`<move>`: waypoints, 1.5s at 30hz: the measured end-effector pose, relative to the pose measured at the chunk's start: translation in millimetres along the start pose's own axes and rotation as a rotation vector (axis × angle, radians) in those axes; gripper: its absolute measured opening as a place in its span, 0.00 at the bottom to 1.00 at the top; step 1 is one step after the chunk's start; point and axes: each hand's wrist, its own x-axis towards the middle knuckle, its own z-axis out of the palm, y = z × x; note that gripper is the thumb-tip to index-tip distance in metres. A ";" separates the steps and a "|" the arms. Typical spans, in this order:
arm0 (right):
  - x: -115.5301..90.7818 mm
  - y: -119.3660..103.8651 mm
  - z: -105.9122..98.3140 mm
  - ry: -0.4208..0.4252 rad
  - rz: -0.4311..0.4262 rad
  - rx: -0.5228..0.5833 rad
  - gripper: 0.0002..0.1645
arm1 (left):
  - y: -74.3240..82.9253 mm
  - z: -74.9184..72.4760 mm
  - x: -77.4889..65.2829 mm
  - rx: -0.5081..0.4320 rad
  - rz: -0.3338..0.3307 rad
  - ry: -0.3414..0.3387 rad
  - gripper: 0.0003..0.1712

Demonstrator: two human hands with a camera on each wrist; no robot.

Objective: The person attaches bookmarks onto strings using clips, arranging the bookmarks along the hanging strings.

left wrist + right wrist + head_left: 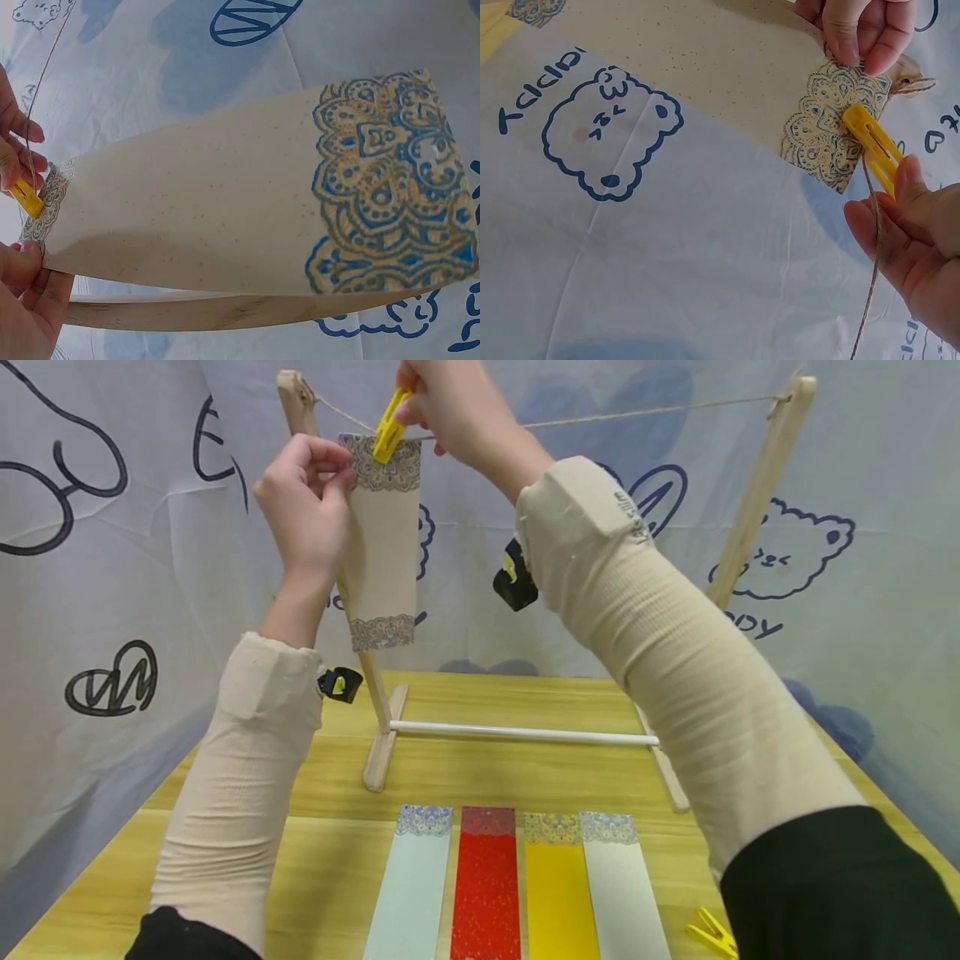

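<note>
A cream paper strip with blue-and-tan lace-patterned ends hangs upright at the left end of the twine. My left hand pinches its left edge close to the top, thumb against the lace band. From above, my right hand pinches a yellow clothespin by its handle end. The clothespin's jaws lie over the strip's upper band, at the twine, in the right wrist view. Dark specks dot the strip's plain middle in the left wrist view.
Wooden posts, the right one leaning outward, carry the twine; a white rod joins their feet. On the table lie pale blue, red, yellow and whitish strips, plus another yellow clothespin.
</note>
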 end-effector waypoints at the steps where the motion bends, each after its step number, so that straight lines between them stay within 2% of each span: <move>1: -0.4 -0.5 -0.2 -0.002 -0.005 -0.007 0.11 | -0.1 0.7 0.4 0.001 0.004 0.001 0.03; 6: -1.0 -1.9 -1.9 -0.018 -0.051 -0.056 0.16 | -0.7 3.0 1.8 -0.013 0.014 0.008 0.03; 11: 1.4 0.1 -1.5 -0.066 -0.143 -0.221 0.21 | -2.9 2.8 -0.1 -0.022 0.013 0.011 0.04; 14: 2.1 2.8 -1.4 -0.088 -0.166 -0.295 0.25 | -4.6 3.2 -1.3 -0.008 0.025 0.003 0.05; 17: 0.9 7.4 -3.2 -0.079 -0.185 -0.326 0.30 | -5.9 4.5 -1.9 -0.016 0.028 -0.010 0.07; 20: -2.5 13.2 -5.8 -0.050 -0.211 -0.348 0.30 | -6.9 5.1 -2.8 -0.033 0.029 -0.009 0.09; 27: -19.2 31.6 -15.5 0.018 -0.283 -0.302 0.25 | -8.4 1.4 -8.3 -0.001 0.083 0.027 0.10; 34: -36.4 48.7 -26.2 0.091 -0.259 -0.216 0.22 | -10.1 -1.0 -13.1 -0.038 0.131 0.077 0.09; 40: -50.3 65.3 -33.7 0.149 -0.236 -0.141 0.20 | -12.4 -1.7 -18.2 -0.060 0.261 0.129 0.09; 45: -65.0 80.1 -41.8 0.197 -0.211 -0.067 0.20 | -13.5 2.0 -22.8 -0.015 0.395 0.147 0.08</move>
